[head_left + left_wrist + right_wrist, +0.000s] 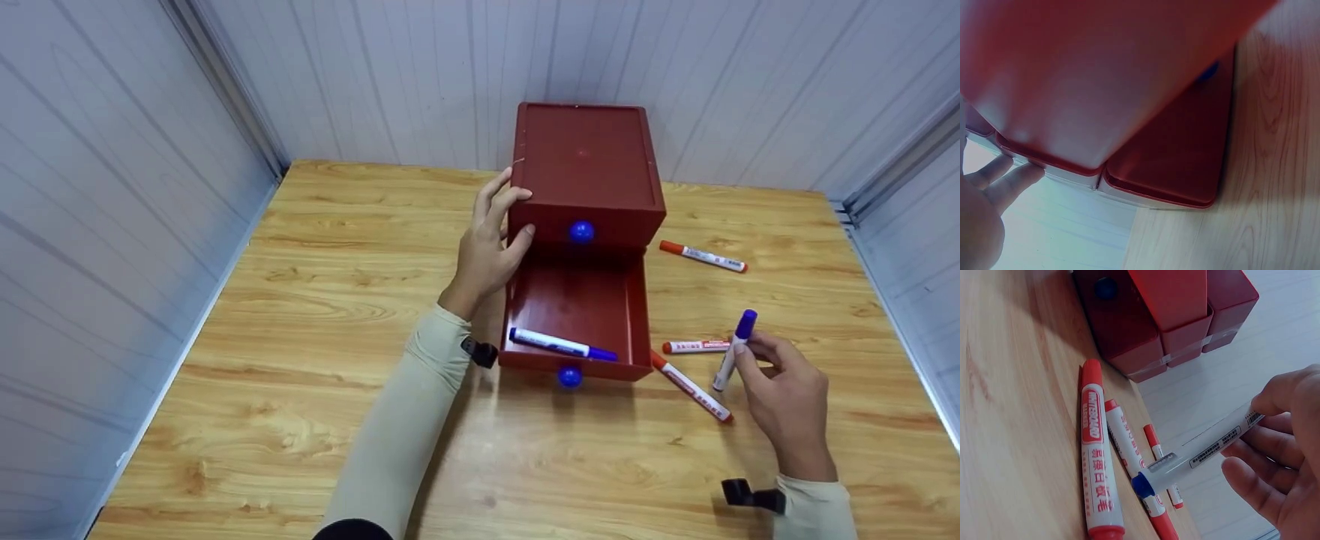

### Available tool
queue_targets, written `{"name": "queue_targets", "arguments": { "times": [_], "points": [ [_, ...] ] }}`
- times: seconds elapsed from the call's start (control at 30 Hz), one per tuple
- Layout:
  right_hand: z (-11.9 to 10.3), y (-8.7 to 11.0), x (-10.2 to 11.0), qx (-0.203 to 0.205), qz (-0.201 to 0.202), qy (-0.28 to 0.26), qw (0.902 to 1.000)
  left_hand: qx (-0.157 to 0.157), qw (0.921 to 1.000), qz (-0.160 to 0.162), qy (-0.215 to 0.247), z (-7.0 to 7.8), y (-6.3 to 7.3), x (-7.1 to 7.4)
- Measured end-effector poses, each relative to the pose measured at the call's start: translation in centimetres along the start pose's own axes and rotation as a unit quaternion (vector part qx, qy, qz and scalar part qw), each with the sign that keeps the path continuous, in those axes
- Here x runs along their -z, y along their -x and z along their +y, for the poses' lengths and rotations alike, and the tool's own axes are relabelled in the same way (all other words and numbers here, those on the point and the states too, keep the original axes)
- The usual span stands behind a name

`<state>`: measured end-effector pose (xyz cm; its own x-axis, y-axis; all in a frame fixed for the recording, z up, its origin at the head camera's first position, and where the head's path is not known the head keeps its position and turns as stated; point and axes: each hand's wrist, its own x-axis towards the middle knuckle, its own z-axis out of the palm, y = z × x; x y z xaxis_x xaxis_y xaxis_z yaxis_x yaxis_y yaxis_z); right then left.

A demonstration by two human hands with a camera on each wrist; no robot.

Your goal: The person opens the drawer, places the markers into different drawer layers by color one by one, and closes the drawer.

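Note:
A dark red drawer unit (585, 157) with blue knobs stands against the back wall. Its pulled-out drawer (574, 300) contains a blue whiteboard marker (551, 343), which leans across the front. My left hand (487, 251) touches the unit's left front corner, fingers extended along its side and thumb by the front. In the left wrist view, two fingertips (1030, 171) meet the unit's side. To the right of the drawer, my right hand (787, 390) pinches another blue marker (1202, 450) between thumb and fingers, tilted above the table.
Three red whiteboard markers lie on the wooden table right of the unit: one farther back (705, 256), one beneath the held marker (694, 346), and one close to the drawer's front corner (691, 386). Pale panel walls (390, 82) border the table at the back and sides.

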<state>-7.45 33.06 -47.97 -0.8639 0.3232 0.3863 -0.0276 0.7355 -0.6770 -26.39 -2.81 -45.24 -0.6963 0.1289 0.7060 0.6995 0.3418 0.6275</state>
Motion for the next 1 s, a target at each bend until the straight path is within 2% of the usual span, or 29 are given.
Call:
{"name": "queue_targets", "arguments": {
  "times": [0.2, 0.43, 0.57, 0.83, 1.0],
  "points": [
    [-0.4, 0.1, -0.3, 0.018, 0.010, -0.064, 0.9978, -0.002, 1.0000, 0.004, 0.000, 0.0, 0.1, 0.0],
    [-1.2, 0.4, -0.4, -0.002, 0.015, -0.127, 0.9918, -0.003, 1.0000, 0.002, -0.003, 0.1, 0.1, 0.0],
    [-1.6, 0.4, -0.4, 0.001, 0.020, -0.159, 0.9870, -0.008, 0.9999, 0.003, -0.010, 0.2, 0.1, 0.0],
    [-2.2, 0.2, 0.0, -0.020, 0.020, -0.176, 0.9841, -0.004, 0.9999, 0.001, -0.010, 0.5, 0.2, -0.2],
    [-2.9, -0.1, 0.1, -0.024, 0.037, -0.202, 0.9785, -0.002, 0.9998, 0.001, -0.021, 0.7, 0.1, -0.5]
  ]
}}
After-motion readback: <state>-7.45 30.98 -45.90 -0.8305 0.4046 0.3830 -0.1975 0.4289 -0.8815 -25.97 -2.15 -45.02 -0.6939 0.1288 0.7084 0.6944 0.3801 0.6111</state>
